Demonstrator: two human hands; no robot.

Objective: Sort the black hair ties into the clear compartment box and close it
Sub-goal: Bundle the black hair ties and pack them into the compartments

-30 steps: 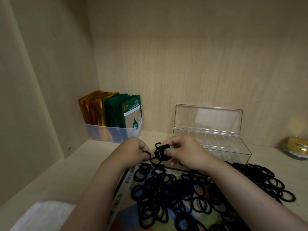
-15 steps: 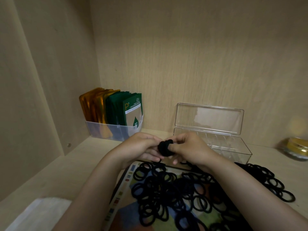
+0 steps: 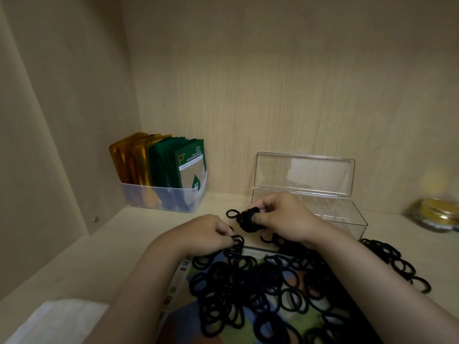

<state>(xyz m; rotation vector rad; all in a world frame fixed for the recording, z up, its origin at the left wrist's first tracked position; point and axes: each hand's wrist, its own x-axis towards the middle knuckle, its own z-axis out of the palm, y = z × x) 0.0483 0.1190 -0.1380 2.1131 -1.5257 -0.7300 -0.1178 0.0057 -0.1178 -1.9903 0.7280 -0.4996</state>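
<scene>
Grips a bundle (image 3: pixel 248 220) of ties in the right hand (image 3: pixel 283 217), just in front of the open box (image 3: pixel 345 212), lid (image 3: pixel 304 172) upright. Pinches one tie (image 3: pixel 237 240) with the left hand (image 3: pixel 201 234) at the far edge of the pile (image 3: pixel 260 294) on a mat (image 3: pixel 177 291). Far left, a bin (image 3: pixel 164 201) of sachets (image 3: pixel 190 167); far right, a jar (image 3: pixel 437 214).

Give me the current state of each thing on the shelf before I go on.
clear compartment box: open, no ties in the compartments that show.
lid: raised upright at the back.
right hand: grips bundle of ties.
left hand: pinches one tie at the pile's edge.
loose hair ties: heaped, unsorted.
jar: blurred, gold lid seems on.
</scene>
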